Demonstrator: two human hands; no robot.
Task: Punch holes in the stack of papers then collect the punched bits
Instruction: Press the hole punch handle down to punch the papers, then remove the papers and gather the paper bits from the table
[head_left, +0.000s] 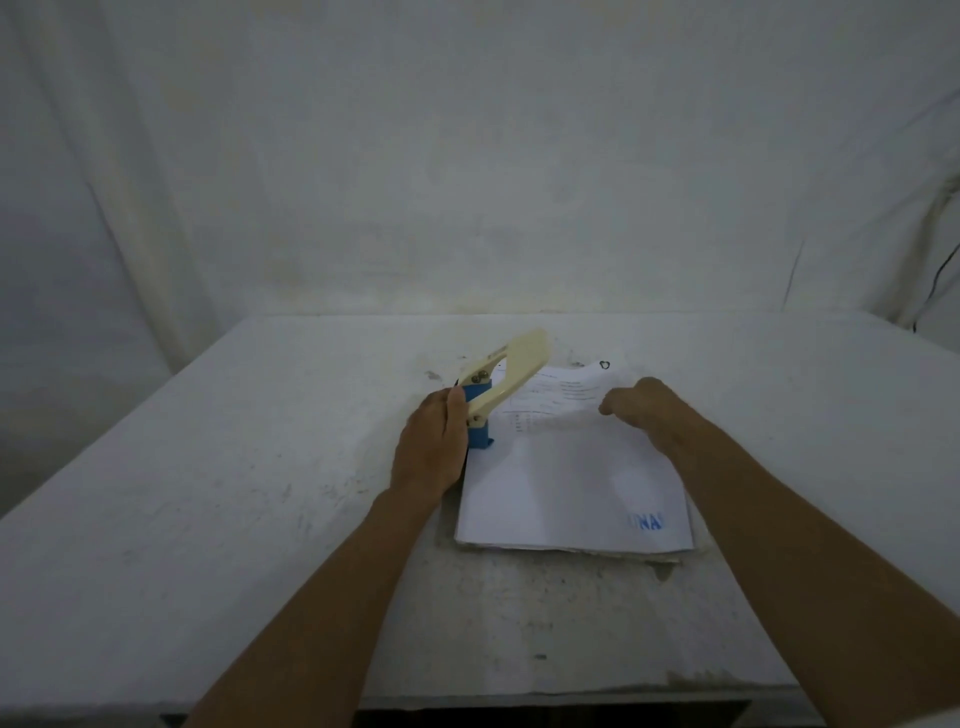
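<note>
Hole punch (491, 395) at left edge of paper stack (574, 483), mid-table (208, 493), lever raised.

Left hand (431, 452) beside blue metal base, fingers wrapped against it; right hand (641, 408) loosely curled on far end of stack, pinning sheets, nothing gripped. Cream lever smooth, rounded, tilted upward; paper thin, white, slightly fanned at near edge; table surface pale, scuffed. Likely risks: sheets skewing in the slot if right-hand pressure eases, giving misaligned holes; punch tipping under an off-centre press; bits scattering on a speckled surface where hard to spot.
</note>
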